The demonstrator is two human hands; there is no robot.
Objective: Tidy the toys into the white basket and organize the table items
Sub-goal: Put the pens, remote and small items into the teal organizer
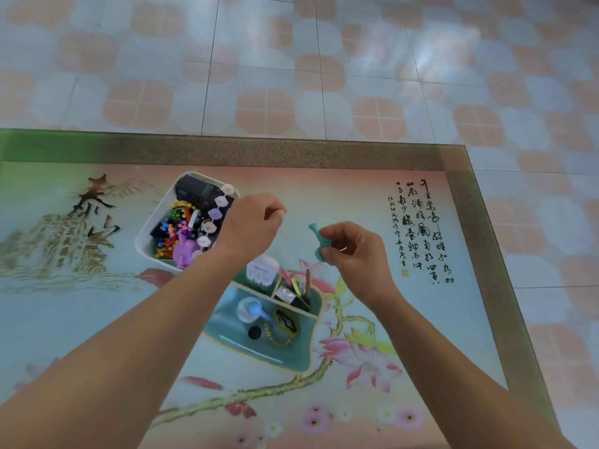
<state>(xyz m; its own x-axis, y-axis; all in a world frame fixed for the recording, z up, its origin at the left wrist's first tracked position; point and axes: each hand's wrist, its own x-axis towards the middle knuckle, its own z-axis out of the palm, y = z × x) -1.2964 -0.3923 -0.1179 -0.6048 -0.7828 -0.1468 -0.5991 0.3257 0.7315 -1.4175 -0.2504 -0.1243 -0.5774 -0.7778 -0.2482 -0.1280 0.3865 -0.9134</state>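
Observation:
The white basket [152, 233] sits on the table left of centre, filled with a black toy car [197, 189], colourful pegs [171, 234], a purple toy [184, 254] and a string of pale round pieces [212, 218]. My right hand [353, 251] holds a small teal vase-shaped toy [319, 243] above the table, right of the basket. My left hand [256, 225] hovers beside the basket's right edge with fingers curled; whether it pinches anything I cannot tell.
A teal divided tray [291, 358] lies below my hands with pens, a white comb-like piece, a blue scoop, a black cap and a beaded chain. The glass table [421, 319] has a painted floral top; its far edge and right edge border the tiled floor.

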